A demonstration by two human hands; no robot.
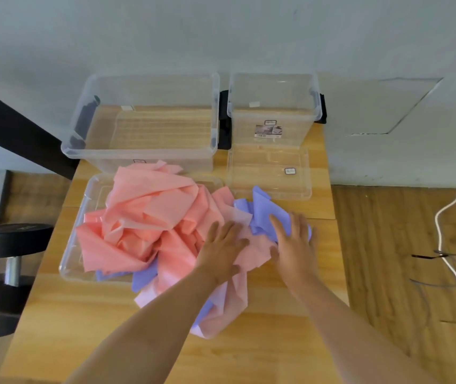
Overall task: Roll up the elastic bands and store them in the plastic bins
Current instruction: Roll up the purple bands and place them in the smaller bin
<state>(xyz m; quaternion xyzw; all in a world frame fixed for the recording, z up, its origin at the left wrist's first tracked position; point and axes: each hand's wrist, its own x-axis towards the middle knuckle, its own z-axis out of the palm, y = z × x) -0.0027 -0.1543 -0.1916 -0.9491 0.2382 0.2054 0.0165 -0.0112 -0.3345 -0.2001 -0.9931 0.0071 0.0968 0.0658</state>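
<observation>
**On table: 2 hands flat on band heap**

Left hand [221, 245] rests on pink bands [149, 217], right hand [293, 239] on purple bands [262, 212], both w/ fingers spread. Heap lies on table [262, 350], partly over big lid [74, 261], which is mostly hidden. 2nd lid [268, 176] sits beside it. 2 clear bins behind: big bin [143, 151], small bin [273, 117]. No. of bands unclear, too tangled.

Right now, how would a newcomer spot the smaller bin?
On the wooden table, two clear bins stand side by side at the far edge. The small bin is the right one; unlike the wide bin, it is narrower and bears a picture label on its front.
</observation>
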